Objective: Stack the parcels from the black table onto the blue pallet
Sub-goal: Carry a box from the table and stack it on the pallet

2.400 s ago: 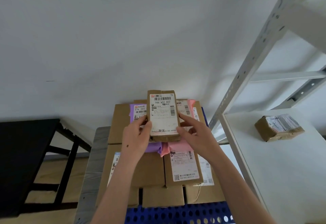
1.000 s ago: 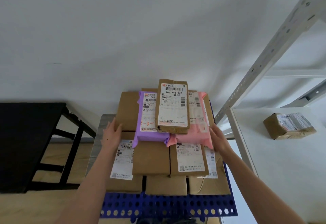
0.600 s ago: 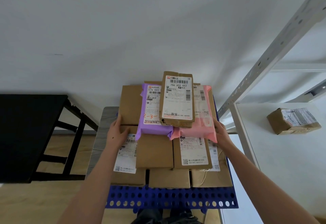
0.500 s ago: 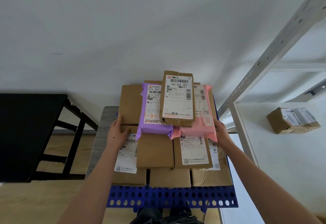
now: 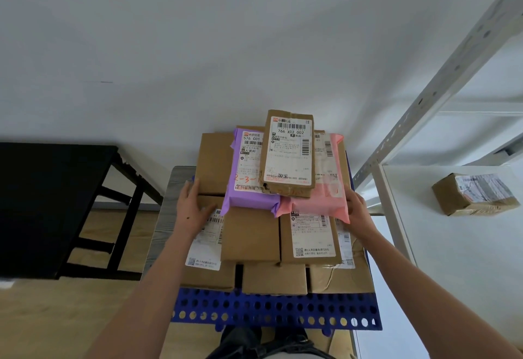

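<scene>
A pile of parcels stands on the blue pallet [image 5: 276, 309]. At the top lies a small brown parcel [image 5: 288, 153] with a white label, resting across a purple mailer [image 5: 249, 172] and a pink mailer [image 5: 325, 189]. Brown boxes [image 5: 250, 234] form the layers below. My left hand [image 5: 192, 208] presses flat against the left side of the pile, on a brown box. My right hand [image 5: 358, 211] touches the right side, just under the pink mailer's edge. Neither hand grips anything. The black table [image 5: 48, 203] stands at the left with no parcel visible on its top.
A white metal shelf [image 5: 452, 245] stands at the right, its slanted post [image 5: 424, 98] close to the pile. One taped brown parcel [image 5: 475, 193] lies on that shelf. A grey board [image 5: 167, 217] runs along the pallet's left side. Wooden floor shows below.
I let go of the small brown parcel on top of the pile. Both hands dropped to the pile's sides and have stayed there; the view pulled back and down slightly.
</scene>
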### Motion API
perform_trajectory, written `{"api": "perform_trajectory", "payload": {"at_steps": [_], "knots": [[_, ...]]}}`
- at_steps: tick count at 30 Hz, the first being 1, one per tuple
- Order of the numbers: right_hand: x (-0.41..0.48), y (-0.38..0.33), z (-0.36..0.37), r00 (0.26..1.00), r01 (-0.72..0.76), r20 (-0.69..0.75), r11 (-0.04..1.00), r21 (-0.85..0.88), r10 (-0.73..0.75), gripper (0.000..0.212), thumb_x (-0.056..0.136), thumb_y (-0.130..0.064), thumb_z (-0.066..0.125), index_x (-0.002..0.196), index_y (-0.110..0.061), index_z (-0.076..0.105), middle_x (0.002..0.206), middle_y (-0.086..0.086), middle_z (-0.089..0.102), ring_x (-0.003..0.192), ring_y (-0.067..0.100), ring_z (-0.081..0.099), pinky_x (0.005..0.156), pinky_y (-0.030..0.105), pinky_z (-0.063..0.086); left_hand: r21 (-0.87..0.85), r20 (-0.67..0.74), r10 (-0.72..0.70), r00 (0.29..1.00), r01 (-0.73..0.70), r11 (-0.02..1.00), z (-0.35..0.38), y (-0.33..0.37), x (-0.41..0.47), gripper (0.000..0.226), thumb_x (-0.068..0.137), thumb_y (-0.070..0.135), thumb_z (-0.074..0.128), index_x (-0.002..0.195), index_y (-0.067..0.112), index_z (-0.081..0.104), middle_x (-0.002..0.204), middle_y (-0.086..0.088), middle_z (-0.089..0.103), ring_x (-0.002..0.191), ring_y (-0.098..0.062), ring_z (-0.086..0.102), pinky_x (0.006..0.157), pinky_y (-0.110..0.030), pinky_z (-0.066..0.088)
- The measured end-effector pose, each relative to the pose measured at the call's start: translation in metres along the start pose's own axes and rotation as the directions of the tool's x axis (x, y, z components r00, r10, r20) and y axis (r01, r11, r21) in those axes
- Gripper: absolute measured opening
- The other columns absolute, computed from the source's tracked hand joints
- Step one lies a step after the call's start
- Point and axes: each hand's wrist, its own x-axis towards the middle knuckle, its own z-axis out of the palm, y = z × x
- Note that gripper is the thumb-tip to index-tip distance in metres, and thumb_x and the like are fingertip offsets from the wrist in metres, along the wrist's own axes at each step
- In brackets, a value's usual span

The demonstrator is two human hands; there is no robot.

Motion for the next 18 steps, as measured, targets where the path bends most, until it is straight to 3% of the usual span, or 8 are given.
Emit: {"api": "perform_trajectory", "payload": {"at_steps": [2, 4, 8, 13, 18], "knots": [[-0.007, 0.003, -0.003, 0.999, -0.027, -0.040, 0.998, 0.048, 0.029, 0.078, 0.080, -0.021, 0.077, 0.146, -0.023, 0.036, 0.145, 0.017, 0.039, 0.127, 0.039, 0.047, 0.094, 0.058, 0.049, 0.057, -0.031, 0.006, 0.999, -0.004, 0.998, -0.002, -0.005, -0.008, 0.090, 0.078, 0.019, 0.075, 0.149, 0.014, 0.021, 0.157, -0.017, 0.013, 0.143, -0.034, 0.016, 0.115, -0.050, 0.021], [-0.021, 0.011, -0.003, 0.991, -0.076, -0.105, 0.996, 0.041, 0.080, 0.086, 0.082, -0.025, 0.076, 0.151, -0.027, 0.025, 0.151, 0.011, 0.030, 0.136, 0.035, 0.037, 0.103, 0.057, 0.043, 0.068, -0.054, -0.029, 0.998, 0.033, 0.997, -0.006, -0.011, -0.023, 0.097, 0.074, 0.026, 0.079, 0.150, 0.017, 0.020, 0.157, -0.015, 0.012, 0.144, -0.033, 0.014, 0.114, -0.051, 0.021], [-0.057, 0.037, 0.009, 0.993, -0.093, -0.081, 0.986, -0.137, 0.083, 0.094, 0.083, -0.032, 0.075, 0.154, -0.030, 0.013, 0.150, 0.010, 0.023, 0.139, 0.031, 0.027, 0.113, 0.053, 0.031, 0.002, -0.032, -0.121, 0.992, 0.121, 0.993, -0.006, -0.024, -0.064, 0.107, 0.067, 0.029, 0.084, 0.150, 0.022, 0.016, 0.155, -0.014, 0.015, 0.139, -0.035, 0.023, 0.110, -0.055, 0.028], [-0.087, 0.046, 0.022, 0.974, -0.117, -0.219, 0.965, -0.233, 0.065, 0.087, 0.087, -0.031, 0.068, 0.153, -0.024, 0.012, 0.152, 0.011, 0.017, 0.141, 0.033, 0.016, 0.113, 0.053, 0.029, 0.101, -0.062, -0.220, 0.974, 0.225, 0.969, -0.002, -0.030, -0.106, 0.106, 0.064, 0.035, 0.084, 0.147, 0.022, 0.020, 0.145, -0.018, 0.024, 0.132, -0.039, 0.030, 0.107, -0.057, 0.031], [-0.115, 0.058, 0.033, 0.995, -0.008, -0.088, 0.829, -0.560, -0.049, 0.085, 0.091, -0.052, 0.054, 0.155, -0.021, 0.006, 0.160, 0.012, -0.003, 0.148, 0.032, -0.002, 0.119, 0.051, 0.017, 0.217, -0.096, -0.165, 0.982, 0.182, 0.959, 0.015, -0.024, -0.140, 0.087, 0.068, 0.047, 0.078, 0.136, 0.014, 0.036, 0.135, -0.021, 0.032, 0.123, -0.039, 0.031, 0.102, -0.049, 0.029]]}}
